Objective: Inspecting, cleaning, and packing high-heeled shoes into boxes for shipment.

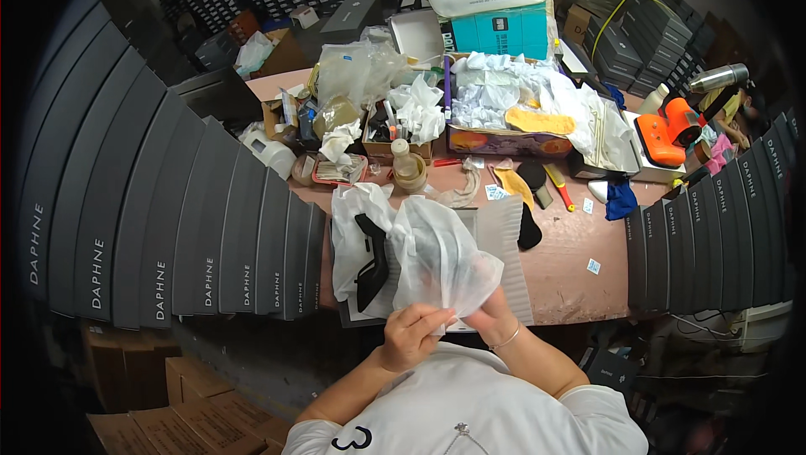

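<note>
A thin white translucent bag (437, 245) spreads out in front of me, its near edge gathered between my hands. My left hand (413, 336) is closed, pinching that edge between thumb and fingers. Against the bag's right side, my right hand (491, 311) grips it; its fingers show only dimly through the film. Whether anything lies inside the bag I cannot make out. Just left of it, a black high-heeled shoe (369, 266) lies on its side on white tissue paper (346, 241), over an open grey shoebox (357, 314).
Tall stacks of grey shoeboxes (193, 211) flank my left, with more shoeboxes (714, 237) at the right. Across the pink table (579, 287) stand a carton of crumpled paper (512, 143), a plastic bottle (403, 161), a red-and-yellow tool (558, 186) and an orange device (659, 140).
</note>
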Demonstrator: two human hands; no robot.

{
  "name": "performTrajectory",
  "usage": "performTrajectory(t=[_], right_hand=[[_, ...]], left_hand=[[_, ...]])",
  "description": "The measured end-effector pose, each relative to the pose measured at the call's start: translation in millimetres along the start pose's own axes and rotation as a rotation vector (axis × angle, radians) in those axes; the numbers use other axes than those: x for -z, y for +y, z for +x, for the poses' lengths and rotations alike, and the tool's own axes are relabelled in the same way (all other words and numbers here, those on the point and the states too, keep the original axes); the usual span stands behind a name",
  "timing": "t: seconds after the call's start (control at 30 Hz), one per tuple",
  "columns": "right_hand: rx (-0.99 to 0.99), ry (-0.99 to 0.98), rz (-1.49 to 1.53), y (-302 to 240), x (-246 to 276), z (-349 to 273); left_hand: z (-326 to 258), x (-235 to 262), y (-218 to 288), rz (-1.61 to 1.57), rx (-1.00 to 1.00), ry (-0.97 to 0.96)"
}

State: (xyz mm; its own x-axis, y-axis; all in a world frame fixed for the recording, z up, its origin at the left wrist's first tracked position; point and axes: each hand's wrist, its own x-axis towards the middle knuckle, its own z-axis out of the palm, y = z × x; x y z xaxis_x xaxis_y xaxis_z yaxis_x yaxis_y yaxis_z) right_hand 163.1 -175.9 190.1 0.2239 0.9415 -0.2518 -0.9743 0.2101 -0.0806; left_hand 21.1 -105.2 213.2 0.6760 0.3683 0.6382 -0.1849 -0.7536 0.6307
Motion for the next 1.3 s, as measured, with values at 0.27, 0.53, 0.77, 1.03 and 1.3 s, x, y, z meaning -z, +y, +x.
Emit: performTrajectory(t=[0.27,0.53,0.77,1.03,1.3], right_hand=[[0.08,0.033,-0.152,-12,-2,2],[0.609,-0.021,-1.603,-14,30,-29],[-0.02,0.021,-1.425,-30,4,-44],[0.502,-0.244,-1.373,-1,28,-21],[0.913,-0.61,-1.93,12,101,21]], left_hand=[[-7,8,7,-0.036,0.302,0.2],[-21,14,-10,-0.14,0.185,-0.045],[-25,24,-121,-0.889,1.138,0.586],[-47,24,-42,-1.36,1.182,0.413],[-67,-25,-3,-0.594,0.948,-0.559]])
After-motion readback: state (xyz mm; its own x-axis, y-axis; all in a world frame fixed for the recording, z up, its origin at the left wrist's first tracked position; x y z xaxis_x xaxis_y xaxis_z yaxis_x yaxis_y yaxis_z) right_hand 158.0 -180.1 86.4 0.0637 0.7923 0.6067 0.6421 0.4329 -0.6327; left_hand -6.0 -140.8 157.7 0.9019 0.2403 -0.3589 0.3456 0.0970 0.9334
